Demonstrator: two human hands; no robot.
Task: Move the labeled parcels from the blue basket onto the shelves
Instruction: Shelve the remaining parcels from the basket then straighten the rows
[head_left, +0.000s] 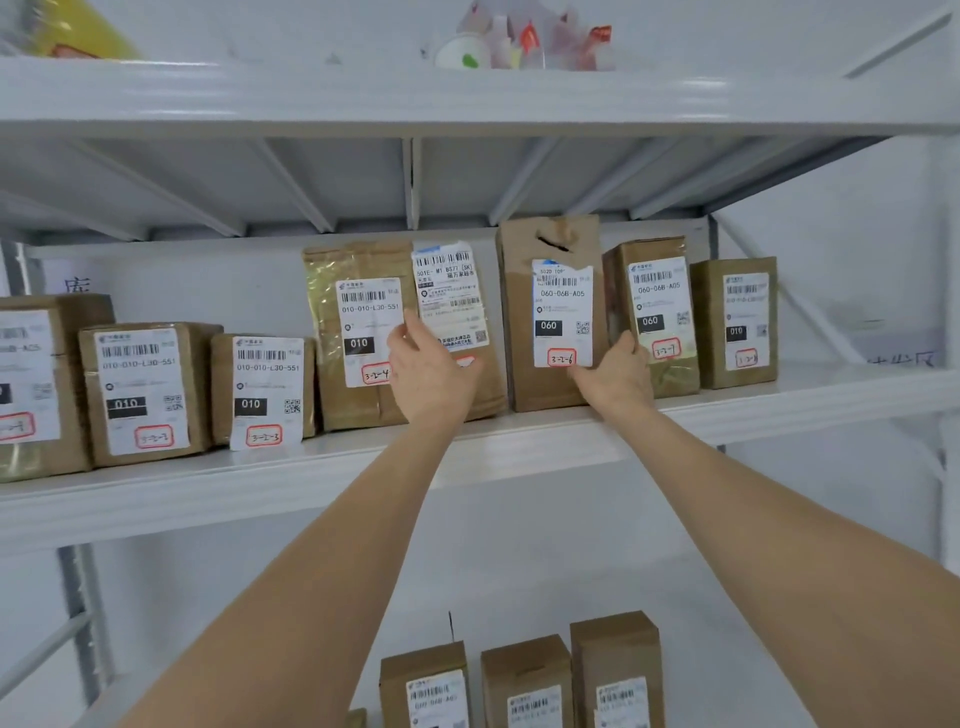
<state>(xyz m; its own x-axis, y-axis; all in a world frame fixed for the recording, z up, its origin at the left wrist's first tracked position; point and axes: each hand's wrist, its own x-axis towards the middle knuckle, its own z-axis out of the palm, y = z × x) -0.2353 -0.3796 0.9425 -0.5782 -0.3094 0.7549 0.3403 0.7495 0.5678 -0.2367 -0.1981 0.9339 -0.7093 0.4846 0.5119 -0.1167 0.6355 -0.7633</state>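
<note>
Your left hand (431, 376) lies flat, fingers extended, against the face of the parcel marked 3-2-4 (363, 332) and the flat labelled parcel (452, 296) leaning beside it; it presses and grips nothing. Your right hand (618, 374) cups the lower right edge of the tall parcel marked 3-2-6 (550, 312), fingers curled loosely round its corner, apparently steadying it.

Risk: the tall parcel stands near the front lip of the middle shelf (519, 441). Release it off-square and it could tip forward. The flat parcel leans with no support of its own; withdraw your left hand carelessly and it may slide down.

Obstructions: the parcel marked 3-2-7 (654, 306) sits just beside your right fingers, leaving little room to shift anything that way. Lower parcels (260, 389) crowd the left. Beyond, the upper shelf (467, 98) overhangs closely. The blue basket is not in view.
</note>
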